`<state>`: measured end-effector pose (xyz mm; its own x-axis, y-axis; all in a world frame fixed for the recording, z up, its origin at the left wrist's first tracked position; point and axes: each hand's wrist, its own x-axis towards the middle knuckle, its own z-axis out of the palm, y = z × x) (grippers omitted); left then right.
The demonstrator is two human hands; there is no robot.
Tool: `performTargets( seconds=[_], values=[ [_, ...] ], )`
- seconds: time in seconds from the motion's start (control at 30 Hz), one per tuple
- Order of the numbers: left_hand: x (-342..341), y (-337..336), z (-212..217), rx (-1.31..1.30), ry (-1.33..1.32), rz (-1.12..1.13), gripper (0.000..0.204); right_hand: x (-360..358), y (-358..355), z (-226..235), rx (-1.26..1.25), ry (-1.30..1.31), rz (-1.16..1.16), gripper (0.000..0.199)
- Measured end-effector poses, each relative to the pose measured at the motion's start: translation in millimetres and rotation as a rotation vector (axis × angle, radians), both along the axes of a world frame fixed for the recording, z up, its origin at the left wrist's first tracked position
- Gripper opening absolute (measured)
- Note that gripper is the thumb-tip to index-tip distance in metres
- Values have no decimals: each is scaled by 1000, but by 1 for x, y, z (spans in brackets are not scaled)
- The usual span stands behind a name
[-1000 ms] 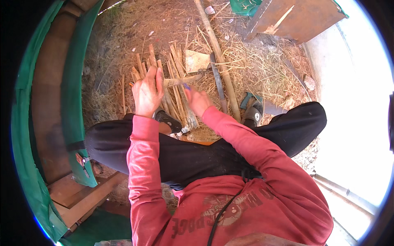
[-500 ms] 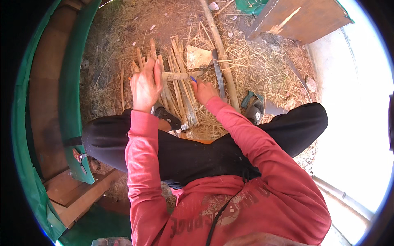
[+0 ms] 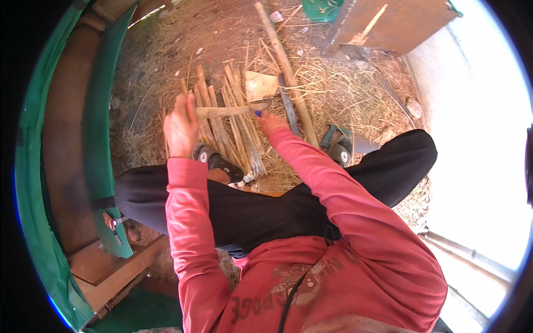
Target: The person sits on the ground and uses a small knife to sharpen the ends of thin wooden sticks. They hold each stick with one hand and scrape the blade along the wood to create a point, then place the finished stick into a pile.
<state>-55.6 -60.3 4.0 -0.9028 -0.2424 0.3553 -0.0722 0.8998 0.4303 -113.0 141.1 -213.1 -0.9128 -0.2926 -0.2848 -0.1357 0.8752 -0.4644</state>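
My left hand [image 3: 181,129] is closed around the left end of a split strip of wood [image 3: 229,111], which it holds roughly level above the ground. At the strip's other end is my right hand [image 3: 272,123], its fingers closed on a small blue object [image 3: 257,113]. That object touches or nearly touches the strip; most of it is hidden in the hand, so its kind does not show. Below both hands, several similar wooden strips [image 3: 221,145] lie side by side on the straw-covered ground.
A long dark blade [image 3: 288,105] lies beside a pole [image 3: 291,77] and a pale flat board piece [image 3: 261,86]. My sandalled feet [image 3: 217,162] flank the strips. A green-handled tool [image 3: 328,135] rests by the right foot. A green-covered panel [image 3: 100,127] stands left, a brown board [image 3: 383,25] far right.
My left hand has moved left and slightly down with the wood strip. The right hand stays near the strip's right end, slightly lower. The whole view has shifted a little.
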Motion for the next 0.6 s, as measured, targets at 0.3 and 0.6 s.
performTargets(
  seconds=[0.3,0.6],
  values=[
    [-1,-5,-6,9,68,-71,29,2,23,38,-678,-608,-379,50],
    [-8,10,5,-58,43,-83,26,62,-26,138,-511,29,-60,39]
  ],
)
